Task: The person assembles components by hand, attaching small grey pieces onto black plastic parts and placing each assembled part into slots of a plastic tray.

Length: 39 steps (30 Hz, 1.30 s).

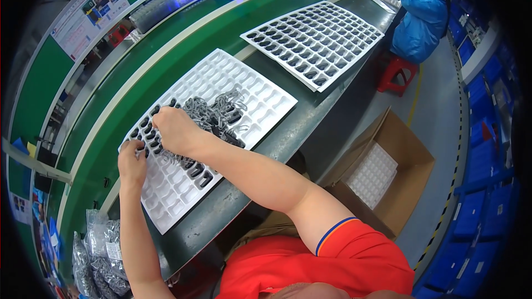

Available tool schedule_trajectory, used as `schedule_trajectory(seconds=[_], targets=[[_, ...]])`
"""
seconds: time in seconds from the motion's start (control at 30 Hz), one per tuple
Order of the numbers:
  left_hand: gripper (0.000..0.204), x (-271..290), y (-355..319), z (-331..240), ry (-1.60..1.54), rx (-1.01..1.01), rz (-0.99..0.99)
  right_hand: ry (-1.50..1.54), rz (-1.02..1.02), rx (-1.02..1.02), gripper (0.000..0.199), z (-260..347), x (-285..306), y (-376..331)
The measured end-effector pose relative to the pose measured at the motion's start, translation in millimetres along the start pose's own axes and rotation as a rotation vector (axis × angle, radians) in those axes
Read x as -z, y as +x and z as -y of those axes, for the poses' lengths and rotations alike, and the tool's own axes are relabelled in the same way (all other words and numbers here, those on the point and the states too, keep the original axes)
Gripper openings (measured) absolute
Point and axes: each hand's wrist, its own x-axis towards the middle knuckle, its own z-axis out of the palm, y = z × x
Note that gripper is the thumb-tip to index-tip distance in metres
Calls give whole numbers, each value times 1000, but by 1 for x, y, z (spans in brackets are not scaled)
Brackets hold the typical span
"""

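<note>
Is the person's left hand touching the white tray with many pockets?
Touching. The head view shows the left hand resting with its fingers on the white tray, near its left edge.

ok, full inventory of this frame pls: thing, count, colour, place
near tray: 1, white, on the bench under both hands, some pockets filled with dark parts
loose parts: a pile, grey and black, on the near tray's middle
far tray: 1, white, further along the bench, most pockets filled
bench: 1, green with a dark front strip, curving across the view
cardboard box: 1, brown, open, on the floor right of the bench, white trays inside
bagged parts: several clear bags, lower left
stool: 1, red, under a seated person
other person: 1, blue coat, far end
bins: many, blue, right edge
left hand: fingers on the tray's near-left edge
right hand: fingers on the filled pockets
</note>
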Motion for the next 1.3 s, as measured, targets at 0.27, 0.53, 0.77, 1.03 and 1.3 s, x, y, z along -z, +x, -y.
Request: schedule_trajectory(seconds=[0.27, 0.53, 0.77, 1.03, 1.3], targets=[[21, -14, 3, 6, -39, 81, 86, 89, -28, -110, 6, 5, 6, 2], [26, -5, 4, 3, -28, -27, 132, 120, 5, -101, 14, 6, 9, 2], [24, -5, 0, -5, 89, -9, 134, 314, -72, -83, 9, 10, 9, 3], [18, 7, -20, -29, -465, 107, -88, 577, -21, -130, 8, 13, 14, 4], [10, 2, -49, -32, -937, 309, -183, 617, 274, -168, 8, 28, 5, -7]])
